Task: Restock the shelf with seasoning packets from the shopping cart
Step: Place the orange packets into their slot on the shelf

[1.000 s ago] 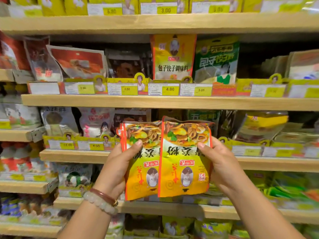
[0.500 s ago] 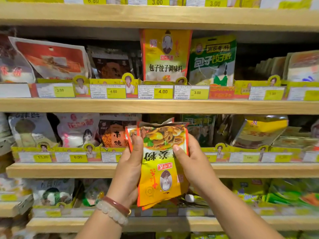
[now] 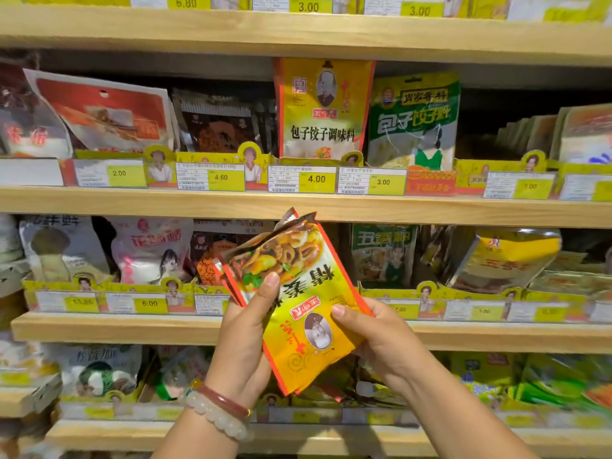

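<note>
A stack of yellow seasoning packets (image 3: 298,293) with red edges and a food picture is held in front of the wooden shelf (image 3: 298,210). The stack tilts to the left. My left hand (image 3: 246,339) grips its left side, thumb pressed on the front. My right hand (image 3: 377,339) holds its right edge, thumb on the front. Behind the stack, between an orange-and-dark packet (image 3: 208,260) and a green packet (image 3: 384,256), lies a dark slot on the middle shelf. The shopping cart is out of sight.
Rows of seasoning packets fill the shelves, with yellow price tags (image 3: 314,180) along each front rail. A tall yellow packet (image 3: 323,107) and a green one (image 3: 414,120) stand on the shelf above. More yellow and green packets (image 3: 546,385) lie on the lower shelf.
The two packets held side by side have been brought together into one overlapped stack. The stack now tilts left and sits a little higher against the middle shelf.
</note>
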